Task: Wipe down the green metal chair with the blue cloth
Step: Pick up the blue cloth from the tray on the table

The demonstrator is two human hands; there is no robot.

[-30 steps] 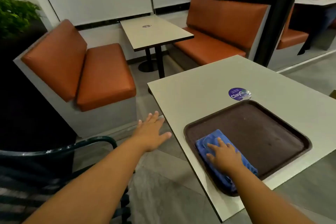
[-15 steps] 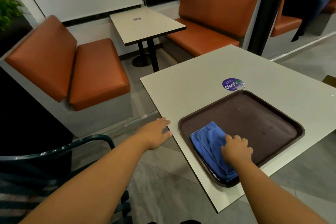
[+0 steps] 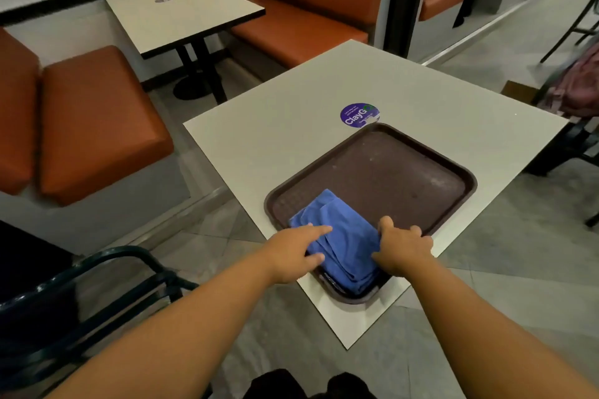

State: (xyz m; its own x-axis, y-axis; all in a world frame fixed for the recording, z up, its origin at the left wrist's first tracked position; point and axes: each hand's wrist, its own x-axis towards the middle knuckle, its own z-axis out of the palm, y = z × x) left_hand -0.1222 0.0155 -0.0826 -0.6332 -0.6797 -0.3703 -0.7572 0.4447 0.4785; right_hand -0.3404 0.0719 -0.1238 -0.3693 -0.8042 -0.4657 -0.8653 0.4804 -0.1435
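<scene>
Here, two bare hands are meeting on a blue cloth (image 3: 337,240) lying in a brown tray (image 3: 389,172).

The tray is sitting at the near corner of a pale table (image 3: 291,126), its near rim almost reaching the table edge, with open floor below. The cloth's long axis is running from the near rim toward far-left. The left hand (image 3: 291,253) is resting flat, fingers spread; the right hand (image 3: 402,246) is curling closed on the cloth's right edge. The green metal chair (image 3: 97,295) is standing lower left, well apart.

Cloth (image 3: 337,236) in tray (image 3: 389,172); chair (image 3: 97,295) left of table (image 3: 291,113).
</scene>
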